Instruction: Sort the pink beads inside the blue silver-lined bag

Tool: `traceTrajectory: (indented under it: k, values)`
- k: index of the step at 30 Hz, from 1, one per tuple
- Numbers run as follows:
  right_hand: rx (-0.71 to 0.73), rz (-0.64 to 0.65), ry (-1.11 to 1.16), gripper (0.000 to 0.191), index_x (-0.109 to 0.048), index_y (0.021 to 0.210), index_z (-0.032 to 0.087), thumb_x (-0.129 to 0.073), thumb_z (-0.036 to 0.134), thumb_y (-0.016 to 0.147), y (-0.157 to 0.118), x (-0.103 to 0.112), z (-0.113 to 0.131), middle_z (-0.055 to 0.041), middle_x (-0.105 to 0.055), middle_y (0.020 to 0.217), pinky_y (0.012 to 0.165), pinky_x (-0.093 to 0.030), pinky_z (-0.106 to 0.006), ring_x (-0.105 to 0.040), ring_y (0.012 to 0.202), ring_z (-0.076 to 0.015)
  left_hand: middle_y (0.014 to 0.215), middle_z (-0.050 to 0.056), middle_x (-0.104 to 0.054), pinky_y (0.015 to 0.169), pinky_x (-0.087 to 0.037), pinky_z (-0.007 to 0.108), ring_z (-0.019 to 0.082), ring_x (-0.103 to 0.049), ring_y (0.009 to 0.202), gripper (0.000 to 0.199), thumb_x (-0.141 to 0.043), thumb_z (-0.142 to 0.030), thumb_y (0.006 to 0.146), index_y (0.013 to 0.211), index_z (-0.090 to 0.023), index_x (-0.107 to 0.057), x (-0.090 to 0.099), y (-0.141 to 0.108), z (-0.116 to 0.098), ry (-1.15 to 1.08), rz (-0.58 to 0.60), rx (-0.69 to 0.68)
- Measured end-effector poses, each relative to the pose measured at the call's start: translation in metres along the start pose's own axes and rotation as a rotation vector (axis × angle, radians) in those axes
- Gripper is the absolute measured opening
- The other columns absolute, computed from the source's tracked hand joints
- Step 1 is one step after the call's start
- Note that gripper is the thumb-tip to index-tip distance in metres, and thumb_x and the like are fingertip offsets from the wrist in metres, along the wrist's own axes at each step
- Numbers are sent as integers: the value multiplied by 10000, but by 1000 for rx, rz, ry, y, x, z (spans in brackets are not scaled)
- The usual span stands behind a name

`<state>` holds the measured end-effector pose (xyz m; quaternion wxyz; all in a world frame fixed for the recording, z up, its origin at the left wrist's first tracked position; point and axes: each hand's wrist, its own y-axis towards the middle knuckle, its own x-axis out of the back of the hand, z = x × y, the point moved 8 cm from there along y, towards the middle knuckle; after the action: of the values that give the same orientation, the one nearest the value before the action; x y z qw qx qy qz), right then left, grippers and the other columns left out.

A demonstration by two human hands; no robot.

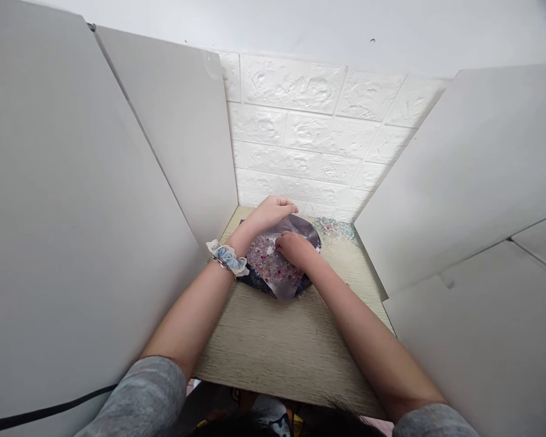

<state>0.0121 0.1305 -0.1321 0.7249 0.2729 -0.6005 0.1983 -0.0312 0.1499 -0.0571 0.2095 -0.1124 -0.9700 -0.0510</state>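
Colourful small beads [273,261], mostly clear, pink and red, lie on an opened-out pouch [286,292] with a shiny grey lining and a dark blue outside. My right hand [295,250] is over the beads, its fingers curled and pressed together at their surface beside a small white piece [270,249]. My left hand [275,212] hovers over the pouch's far side, fingers bent together in a pinch. Whatever is in either pinch is too small or hidden to make out. A light blue scrunchie and a chain circle my left wrist.
Strung or heaped pale beads [334,229] lie at the back right of the wooden tabletop [277,340]. White panels [173,121] stand close on the left and right [464,182], and a white brick-pattern wall [295,133] closes the back. A black cable [50,413] runs at lower left.
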Motion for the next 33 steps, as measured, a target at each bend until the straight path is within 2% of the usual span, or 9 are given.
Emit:
traceTrajectory:
  k: [4, 8, 10, 12, 15, 19, 23, 29, 33]
  values:
    - [-32, -82, 162, 187, -538, 690, 161, -367, 165, 767, -1, 17, -5, -73, -548, 726, 577, -332, -263, -475, 636, -152, 487, -33, -426, 431, -244, 190, 48, -321, 444, 202, -488, -289, 631, 670, -123, -596, 3, 0, 0, 12, -23, -7]
    - [-114, -264, 325, 163, -487, 778, 168, -333, 220, 787, -6, 49, -26, -38, -554, 751, 628, -356, -258, -480, 688, -142, 457, -40, -397, 412, -215, 191, 45, -301, 426, 205, -476, -279, 618, 626, -110, -591, 5, 3, 4, 55, -38, -22]
    - [-198, -381, 505, 141, -470, 780, 176, -354, 255, 777, -10, 62, -43, -20, -549, 723, 634, -373, -259, -489, 665, -133, 428, -48, -360, 399, -185, 194, 42, -279, 404, 205, -475, -274, 611, 621, -109, -595, 7, 5, 7, 83, -58, -18]
    - [-265, -449, 775, 121, -454, 781, 185, -386, 282, 759, -13, 65, -58, -2, -541, 708, 629, -400, -253, -507, 642, -116, 409, -53, -336, 392, -168, 195, 41, -266, 390, 206, -479, -272, 605, 619, -107, -603, 9, 6, 9, 103, -73, -11]
    - [-322, -445, 1187, 126, -437, 781, 183, -437, 297, 727, -13, 59, -65, 16, -534, 698, 629, -436, -235, -530, 622, -86, 397, -55, -312, 384, -154, 196, 39, -249, 382, 218, -488, -284, 602, 610, -105, -613, 8, 6, 8, 118, -66, -4]
    - [-356, -403, 1460, 151, -446, 778, 178, -503, 282, 686, -11, 52, -61, 25, -552, 697, 630, -450, -198, -545, 612, -57, 398, -55, -297, 378, -145, 198, 36, -224, 382, 242, -508, -319, 593, 597, -103, -617, 5, 3, 5, 113, -38, -4]
    - [-337, -398, 1580, 154, -462, 766, 173, -539, 264, 668, -10, 48, -58, 26, -568, 698, 620, -457, -174, -557, 614, -47, 406, -52, -288, 382, -140, 197, 36, -215, 394, 256, -517, -337, 589, 589, -100, -616, 6, 1, 3, 109, -46, -21]
    - [-302, -377, 1629, 210, -484, 760, 163, -595, 282, 628, -8, 43, -56, 31, -580, 651, 618, -464, -165, -565, 598, -47, 438, -39, -331, 395, -153, 197, 40, -231, 423, 277, -486, -343, 613, 593, -98, -613, 0, 1, 1, 107, 2, -73]
    - [-305, -371, 1646, 252, -487, 763, 160, -622, 299, 601, -8, 43, -53, 30, -586, 644, 611, -465, -163, -570, 597, -51, 450, -32, -361, 401, -160, 198, 42, -249, 433, 271, -488, -340, 610, 570, -98, -601, 1, 0, -1, 116, -7, -77]
